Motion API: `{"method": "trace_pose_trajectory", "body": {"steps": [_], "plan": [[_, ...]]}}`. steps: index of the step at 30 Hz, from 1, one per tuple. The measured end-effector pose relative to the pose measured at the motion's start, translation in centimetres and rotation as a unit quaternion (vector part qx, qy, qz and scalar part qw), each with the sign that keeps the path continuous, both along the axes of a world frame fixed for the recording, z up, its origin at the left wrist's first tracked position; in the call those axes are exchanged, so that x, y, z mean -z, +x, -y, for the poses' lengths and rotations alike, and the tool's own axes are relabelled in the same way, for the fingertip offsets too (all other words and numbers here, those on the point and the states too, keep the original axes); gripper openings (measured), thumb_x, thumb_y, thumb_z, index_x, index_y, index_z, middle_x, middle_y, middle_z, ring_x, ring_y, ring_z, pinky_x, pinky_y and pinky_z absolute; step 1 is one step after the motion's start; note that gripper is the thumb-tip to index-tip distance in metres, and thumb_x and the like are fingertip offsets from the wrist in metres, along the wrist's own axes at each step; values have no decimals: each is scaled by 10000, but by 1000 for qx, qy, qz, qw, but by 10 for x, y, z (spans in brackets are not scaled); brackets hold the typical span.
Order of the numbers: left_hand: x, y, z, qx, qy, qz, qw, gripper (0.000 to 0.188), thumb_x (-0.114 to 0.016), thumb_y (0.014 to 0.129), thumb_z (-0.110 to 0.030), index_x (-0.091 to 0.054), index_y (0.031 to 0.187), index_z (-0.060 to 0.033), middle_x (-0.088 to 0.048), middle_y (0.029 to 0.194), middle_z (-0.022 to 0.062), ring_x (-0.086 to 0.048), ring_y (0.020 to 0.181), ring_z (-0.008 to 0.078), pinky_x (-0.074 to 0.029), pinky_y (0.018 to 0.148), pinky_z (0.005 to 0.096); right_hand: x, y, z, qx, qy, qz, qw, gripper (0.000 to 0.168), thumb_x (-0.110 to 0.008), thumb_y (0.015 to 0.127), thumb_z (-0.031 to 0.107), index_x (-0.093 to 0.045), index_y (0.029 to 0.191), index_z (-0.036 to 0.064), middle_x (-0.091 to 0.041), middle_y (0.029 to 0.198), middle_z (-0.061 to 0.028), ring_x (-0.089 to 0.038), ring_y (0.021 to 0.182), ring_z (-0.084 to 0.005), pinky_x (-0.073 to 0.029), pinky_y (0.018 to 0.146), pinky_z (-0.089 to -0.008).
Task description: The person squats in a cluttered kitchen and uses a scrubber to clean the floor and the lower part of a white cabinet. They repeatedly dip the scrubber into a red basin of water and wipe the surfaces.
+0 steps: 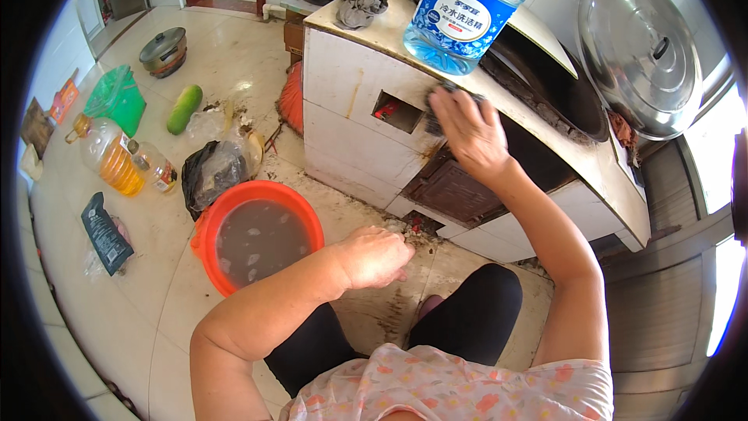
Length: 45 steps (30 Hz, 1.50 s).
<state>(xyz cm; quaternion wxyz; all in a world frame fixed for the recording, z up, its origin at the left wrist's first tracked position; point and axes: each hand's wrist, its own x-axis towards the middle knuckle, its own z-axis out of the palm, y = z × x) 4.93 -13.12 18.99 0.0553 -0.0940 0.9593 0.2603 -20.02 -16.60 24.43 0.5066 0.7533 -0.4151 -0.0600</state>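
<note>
My right hand point(472, 137) presses a dark cloth or scouring pad point(435, 117) flat against the white-tiled front of the stove point(356, 128), just under the countertop edge. The pad is mostly covered by my fingers. Close to it are a small square opening point(398, 111) and a rusty metal stove door point(453, 187). My left hand point(374, 257) hangs over the floor with its fingers curled in, and nothing shows in it. Beside my left forearm stands an orange-red basin point(318, 228) of murky grey water.
A big blue dish-soap bottle point(461, 17) and a crumpled grey cloth point(361, 6) rest on the countertop. Behind are a large wok point(584, 105) and a metal lid point(640, 52). Plastic bags point(219, 169), an oil jug point(111, 158), a green gourd point(184, 109) and a lidded pot point(163, 52) occupy the floor.
</note>
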Motion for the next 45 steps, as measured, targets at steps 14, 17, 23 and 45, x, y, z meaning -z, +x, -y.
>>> {"method": "trace_pose_trajectory", "body": {"steps": [14, 17, 23, 45], "plan": [[-9, -6, 1, 3, 15, 43, 999, 308, -652, 882, -319, -630, 967, -23, -657, 916, 173, -643, 929, 355, -501, 802, 458, 10, 17, 25, -30, 36, 25, 999, 570, -565, 805, 184, -512, 1341, -1, -529, 1348, -78, -426, 1243, -237, -383, 932, -426], [0, -2, -1, 16, 9, 29, 999, 316, -649, 884, -331, -631, 962, -26, -658, 900, 174, -646, 929, 349, -503, 807, 448, 5, -2, 0, -12, 42, 44, 998, 549, -564, 795, 174, -527, 1315, 2, -532, 1343, -72, -427, 1225, -229, -365, 926, -422], [1, -11, 5, 2, 22, 42, 999, 319, -641, 891, -334, -623, 976, -27, -650, 948, 173, -640, 919, 368, -495, 812, 457, 19, 36, 54, -36, 20, -19, 999, 570, -549, 813, 168, -505, 1356, 1, -519, 1368, -73, -408, 1242, -237, -372, 947, -417], [16, -27, 9, -5, 27, 67, 997, 322, -668, 869, -330, -638, 949, -19, -672, 917, 180, -644, 926, 372, -495, 818, 469, 65, -21, -4, -68, 103, -38, 992, 505, -586, 771, 231, -626, 1212, -12, -589, 1249, -90, -455, 1183, -265, -405, 906, -412]]}}
